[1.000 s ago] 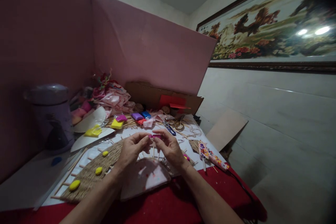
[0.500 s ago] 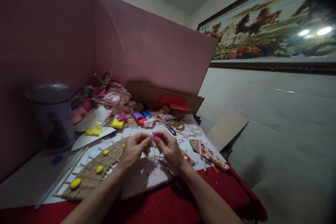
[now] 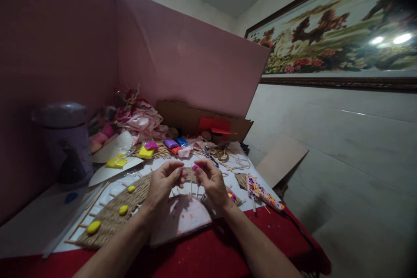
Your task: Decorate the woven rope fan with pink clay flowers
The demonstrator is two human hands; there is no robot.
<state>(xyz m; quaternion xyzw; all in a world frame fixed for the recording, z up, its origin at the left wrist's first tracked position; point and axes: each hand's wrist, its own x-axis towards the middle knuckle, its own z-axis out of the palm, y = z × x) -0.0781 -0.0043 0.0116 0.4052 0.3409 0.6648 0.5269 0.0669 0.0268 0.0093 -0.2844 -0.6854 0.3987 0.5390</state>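
Over a woven fan-shaped piece of cord and sticks, both of my hands are raised close together. Between thumb and fingers my right hand pinches a small lump of magenta modelling clay. My left hand is a short gap to its left, thumb pressed to the fingertips; whether a tiny bit is in them I cannot make out. Yellow clay ovals sit along the woven band. Below my hands lies a pale patterned half-round panel. A magenta and yellow clay flower shows beside my right wrist.
Clay packets in yellow, purple and blue lie at the back, near scissors. A flower-patterned glue gun with a cable rests at right. A lilac flask-like container stands left. Red cloth covers the front edge.
My hands have drawn apart, the left moving slightly left and the right slightly right. The magenta clay stays in my right fingers.
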